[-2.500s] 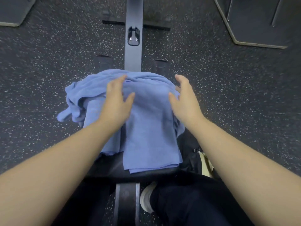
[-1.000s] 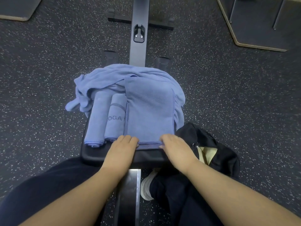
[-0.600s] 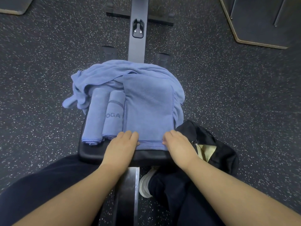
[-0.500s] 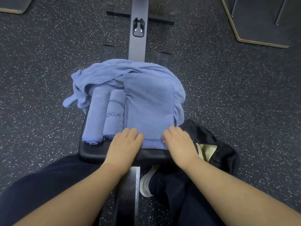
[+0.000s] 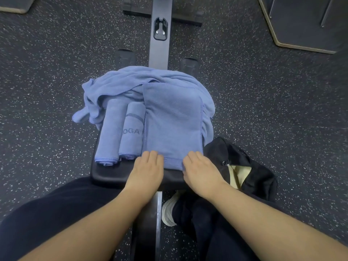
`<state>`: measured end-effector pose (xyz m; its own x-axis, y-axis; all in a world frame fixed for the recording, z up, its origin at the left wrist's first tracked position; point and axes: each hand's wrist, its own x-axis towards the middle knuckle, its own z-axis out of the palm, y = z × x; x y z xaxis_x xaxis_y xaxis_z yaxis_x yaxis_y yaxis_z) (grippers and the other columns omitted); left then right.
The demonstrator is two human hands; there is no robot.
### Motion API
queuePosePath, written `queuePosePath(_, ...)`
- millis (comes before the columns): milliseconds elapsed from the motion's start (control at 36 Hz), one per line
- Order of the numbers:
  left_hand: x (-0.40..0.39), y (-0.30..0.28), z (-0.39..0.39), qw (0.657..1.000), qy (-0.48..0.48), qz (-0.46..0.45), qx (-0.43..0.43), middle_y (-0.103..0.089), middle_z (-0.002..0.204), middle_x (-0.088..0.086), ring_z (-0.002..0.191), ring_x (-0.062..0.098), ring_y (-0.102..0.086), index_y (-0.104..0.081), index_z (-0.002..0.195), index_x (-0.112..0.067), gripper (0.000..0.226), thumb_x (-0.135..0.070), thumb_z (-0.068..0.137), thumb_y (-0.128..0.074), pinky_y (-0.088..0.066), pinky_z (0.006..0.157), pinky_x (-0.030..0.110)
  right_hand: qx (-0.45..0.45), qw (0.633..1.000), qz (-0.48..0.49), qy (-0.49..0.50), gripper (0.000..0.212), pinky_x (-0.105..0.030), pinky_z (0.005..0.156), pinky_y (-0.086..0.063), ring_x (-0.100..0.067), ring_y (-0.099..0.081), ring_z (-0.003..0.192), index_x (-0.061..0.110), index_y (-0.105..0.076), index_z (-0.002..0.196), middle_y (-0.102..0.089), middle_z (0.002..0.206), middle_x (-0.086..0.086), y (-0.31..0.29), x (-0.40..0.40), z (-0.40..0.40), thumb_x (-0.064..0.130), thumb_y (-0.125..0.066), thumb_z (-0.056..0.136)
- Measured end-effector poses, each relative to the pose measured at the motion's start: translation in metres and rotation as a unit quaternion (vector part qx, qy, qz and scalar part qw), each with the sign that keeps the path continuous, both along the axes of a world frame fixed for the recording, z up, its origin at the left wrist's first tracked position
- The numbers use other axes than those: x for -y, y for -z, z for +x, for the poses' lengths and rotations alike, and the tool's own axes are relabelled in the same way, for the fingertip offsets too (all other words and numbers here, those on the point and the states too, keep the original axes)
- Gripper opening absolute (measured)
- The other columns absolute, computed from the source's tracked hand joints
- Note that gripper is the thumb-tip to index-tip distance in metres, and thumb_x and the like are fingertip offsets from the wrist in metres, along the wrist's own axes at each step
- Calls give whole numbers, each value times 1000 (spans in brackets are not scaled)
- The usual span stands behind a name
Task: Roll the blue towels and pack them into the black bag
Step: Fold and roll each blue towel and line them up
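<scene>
Both hands, left (image 5: 146, 170) & right (image 5: 200, 171), curl fingers round near hem of flat folded blue microfibre towel (image 5: 172, 121) on black padded tabletop (image 5: 111, 171). Beside it, rolled blue towel (image 5: 132, 129) reads "OGA". Black fabric bag (image 5: 250, 166) lies on floor at right.

Two rolled blue towels (image 5: 120, 130) block the black padded table's (image 5: 111, 172) left; crumpled blue cloth (image 5: 120, 83) crowds far; speckled floor (image 5: 273, 119) right lies open.

Both fingertips hidden, curled at the folded towel's (image 5: 172, 121) edge.
</scene>
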<state>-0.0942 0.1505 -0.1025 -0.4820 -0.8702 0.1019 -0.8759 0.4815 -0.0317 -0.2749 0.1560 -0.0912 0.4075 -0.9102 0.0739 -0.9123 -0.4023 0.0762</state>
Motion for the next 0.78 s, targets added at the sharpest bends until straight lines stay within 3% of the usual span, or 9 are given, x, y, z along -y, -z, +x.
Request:
queuePosePath(83,0,-3,-1,1000,-1,-10,-2,-51,75,10,67,28,-48,-61,80,-7,30,-4,71,-32,-38,55,35,-7,1000,4,3,29,-29,59,-30,-21,-48,61,16,-54,72,-49,68,-1,4,0,-2,11,-78,56)
queuePosePath(139,1,-2,0,1000,-1,-11,7,-51,77,9,69,27,-48,-60,81,-9,29,-4,71,-33,-36,58,35,-6,1000,-7,-5,24,-31,61,-26,-21,-48,62,15,-55,73,-50,69,-2,4,-1,-3,9,-74,59)
queuePosePath(222,3,3,1,1000,-3,-11,3,-52,80,7,71,27,-48,-60,83,-10,16,-7,70,-50,-35,62,35,-14,1000,-22,-16,12,-32,62,-22,-22,-47,64,15,-55,73,-50,69,-3,4,-2,-4,8,-47,68)
queuePosePath(278,4,3,1,1000,-4,-7,-9,-53,80,7,71,27,-49,-60,83,-10,20,-7,71,-43,-36,62,35,-12,1000,-17,-11,24,-32,62,-23,-23,-48,65,15,-56,73,-50,70,-3,2,-1,-5,8,-34,68)
queuePosePath(389,5,1,0,1000,-15,-13,-21,-53,81,7,72,27,-50,-60,83,-10,30,-7,72,-32,-36,63,35,-3,1000,-10,2,26,-31,62,-27,-23,-50,66,15,-57,73,-51,71,-3,-1,2,-5,8,-33,68)
queuePosePath(444,5,2,-1,999,-21,-17,-30,-53,81,6,73,26,-49,-60,82,-11,29,-8,72,-34,-31,64,35,7,1000,-1,18,22,-31,62,-26,-24,-51,64,15,-57,71,-52,69,-3,-2,4,-4,7,-37,68)
queuePosePath(556,7,7,-2,998,-28,-20,-51,-54,82,4,77,25,-45,-59,81,-14,25,-10,71,-37,-29,64,34,39,994,74,70,13,-35,64,-19,-26,-54,66,15,-56,78,-55,70,-1,-5,9,-9,5,-62,73)
queuePosePath(667,9,13,-3,997,-13,-35,-69,-54,77,4,77,26,-45,-58,76,-15,16,-19,82,-44,-25,65,36,22,984,149,97,6,-38,70,-19,-27,-54,83,16,-55,95,-59,84,-1,-9,10,-13,12,-53,90)
queuePosePath(778,11,11,-6,996,-22,-34,-76,-54,70,4,71,28,-52,-58,71,-14,29,-25,88,-37,-23,65,36,-23,990,87,105,30,-36,60,-15,-23,-53,61,20,-57,68,-52,61,4,-10,10,-10,10,-83,57)
